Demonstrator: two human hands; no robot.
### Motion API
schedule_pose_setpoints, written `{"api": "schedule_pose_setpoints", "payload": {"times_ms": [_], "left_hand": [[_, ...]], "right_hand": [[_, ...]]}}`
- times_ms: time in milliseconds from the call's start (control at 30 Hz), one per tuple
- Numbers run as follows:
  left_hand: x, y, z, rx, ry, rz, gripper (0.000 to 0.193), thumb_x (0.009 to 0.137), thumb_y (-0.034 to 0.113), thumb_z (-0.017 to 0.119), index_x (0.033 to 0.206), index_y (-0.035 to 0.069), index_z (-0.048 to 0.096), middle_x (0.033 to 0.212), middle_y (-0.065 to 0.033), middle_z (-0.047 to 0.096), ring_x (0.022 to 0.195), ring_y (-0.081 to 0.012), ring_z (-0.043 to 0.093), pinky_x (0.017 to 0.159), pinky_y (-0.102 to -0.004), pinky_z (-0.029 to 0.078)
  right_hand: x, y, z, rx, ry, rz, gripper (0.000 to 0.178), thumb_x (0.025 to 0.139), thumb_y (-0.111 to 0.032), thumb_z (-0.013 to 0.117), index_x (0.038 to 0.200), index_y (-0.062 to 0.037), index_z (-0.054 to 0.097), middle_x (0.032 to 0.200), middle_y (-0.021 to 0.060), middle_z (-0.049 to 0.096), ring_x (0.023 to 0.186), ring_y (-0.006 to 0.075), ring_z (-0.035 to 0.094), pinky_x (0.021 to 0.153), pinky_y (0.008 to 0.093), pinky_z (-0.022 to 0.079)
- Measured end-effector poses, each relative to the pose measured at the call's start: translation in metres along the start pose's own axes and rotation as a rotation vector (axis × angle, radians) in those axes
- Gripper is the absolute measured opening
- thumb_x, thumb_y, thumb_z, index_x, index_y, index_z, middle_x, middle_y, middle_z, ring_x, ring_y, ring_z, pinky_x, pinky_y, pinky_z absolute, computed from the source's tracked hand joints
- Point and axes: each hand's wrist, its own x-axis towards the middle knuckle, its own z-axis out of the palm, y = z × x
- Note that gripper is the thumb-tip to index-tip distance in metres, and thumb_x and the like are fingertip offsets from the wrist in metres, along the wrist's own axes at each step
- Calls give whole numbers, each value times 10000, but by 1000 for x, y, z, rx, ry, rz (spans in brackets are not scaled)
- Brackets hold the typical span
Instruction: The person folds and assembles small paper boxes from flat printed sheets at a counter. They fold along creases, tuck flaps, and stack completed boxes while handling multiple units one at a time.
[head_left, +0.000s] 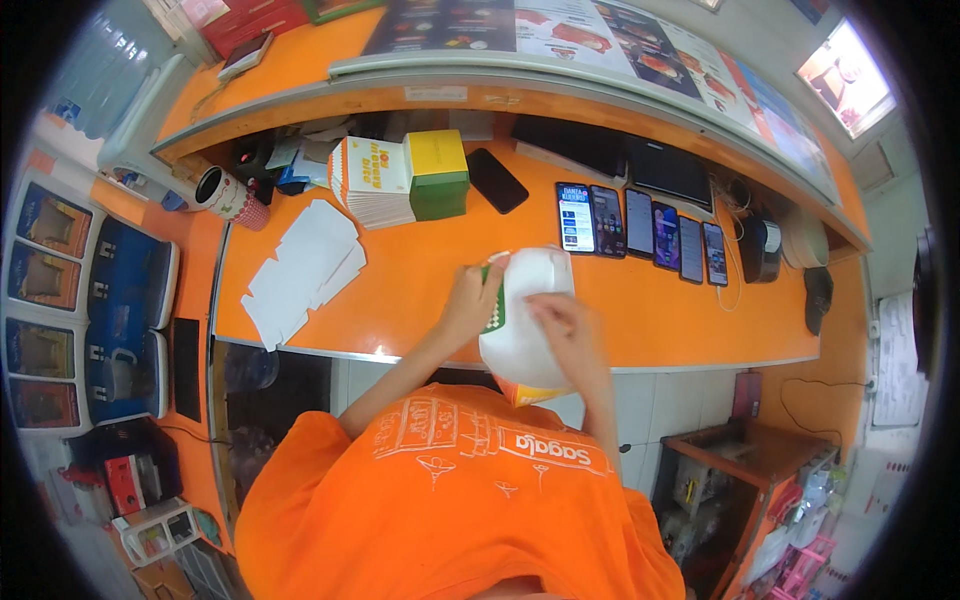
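Over the front edge of the orange counter I hold a partly folded paper food box (525, 330), white on the side facing me with green and orange printed parts. My left hand (472, 303) grips its left edge, thumb and fingers closed on the card. Against the white face, my right hand (566, 335) is closed, fingers bent and pressed to the card; the exact pinch is partly hidden. Left of my hands, flat white box blanks (305, 270) lie in a loose pile. Behind them stands a row of nested printed boxes (375, 180), with a yellow-and-green box (438, 175) at its right end.
A dark phone (497, 181) lies beside the boxes. Several lit phones (640, 225) stand in a row at the right. A patterned paper cup (230, 195) is at the back left. A raised shelf (500, 92) overhangs the counter (400, 300). A charging cable (738, 270) trails at right.
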Motion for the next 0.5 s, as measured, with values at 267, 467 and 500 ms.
{"api": "schedule_pose_setpoints", "payload": {"times_ms": [267,467,500], "left_hand": [[2,10,4,220,-22,154,406,998,351,454,1015,-20,618,608,-115,548,522,-208,527,526,-327,411],[-1,18,14,249,-43,136,335,976,277,509,1131,-1,615,676,-204,584,590,-332,574,578,-386,452],[-1,19,13,271,-56,146,324,973,256,516,1173,9,583,686,-183,596,609,-309,592,581,-369,461]], "right_hand": [[26,12,-17,710,240,365,504,1005,-430,401,1163,15,578,1067,123,624,916,157,596,829,301,486],[28,6,14,280,497,69,384,976,-246,528,686,6,533,566,1,483,526,90,413,503,285,354],[27,6,14,210,503,62,383,976,-238,525,683,8,531,559,5,476,523,89,408,504,286,355]]}}
